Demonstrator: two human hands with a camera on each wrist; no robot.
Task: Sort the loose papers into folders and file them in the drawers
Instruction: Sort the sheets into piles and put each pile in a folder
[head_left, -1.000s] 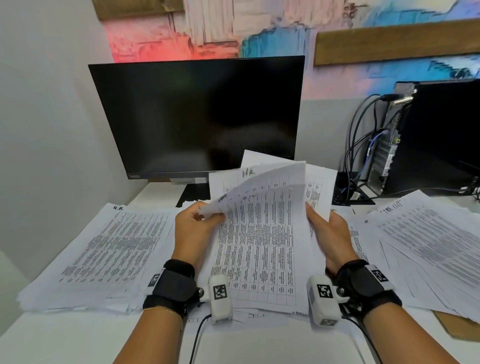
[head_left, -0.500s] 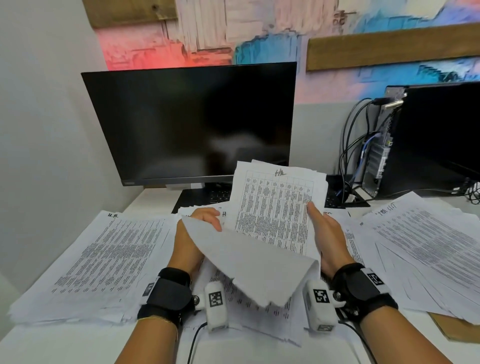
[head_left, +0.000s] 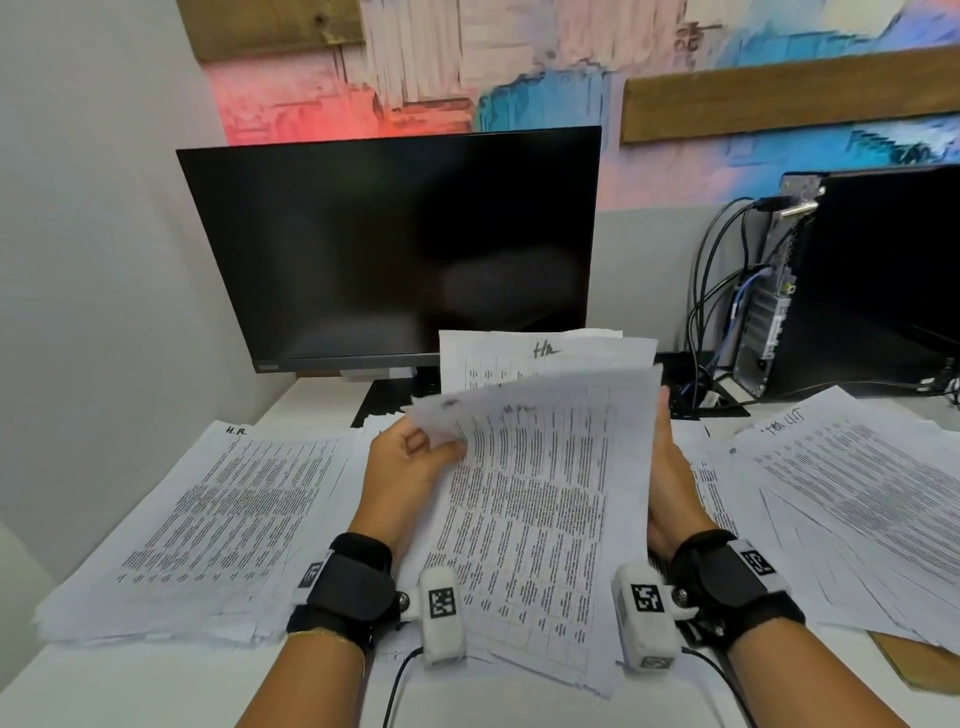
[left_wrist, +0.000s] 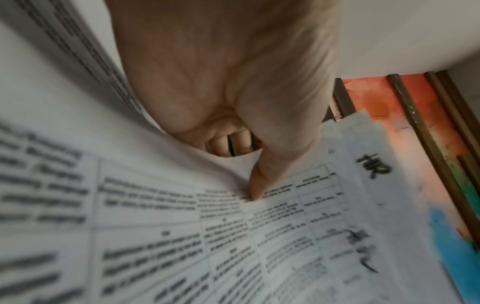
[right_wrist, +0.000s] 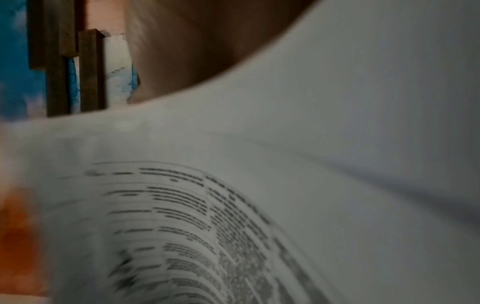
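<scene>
A: Where are the papers now?

B: A bundle of papers (head_left: 540, 499) is held up in the lower middle of the head view, above the desk (head_left: 311, 395). Its front sheet bends forward at the top, and this part is blurred.

A: And the hands?

B: The left hand (head_left: 402, 480) pinches the upper left corner. In the left wrist view the thumb (left_wrist: 262, 183) presses on the printed sheet and the fingers are curled behind it. The right hand (head_left: 675, 488) holds the right edge, but the paper hides its fingers, so I cannot tell how they lie.

A: What is around?

B: One pile of papers (head_left: 208, 519) lies at the left and another pile (head_left: 857, 493) at the right. A dark monitor (head_left: 395, 244) stands behind, and a computer case (head_left: 872, 280) with cables at the upper right.
</scene>
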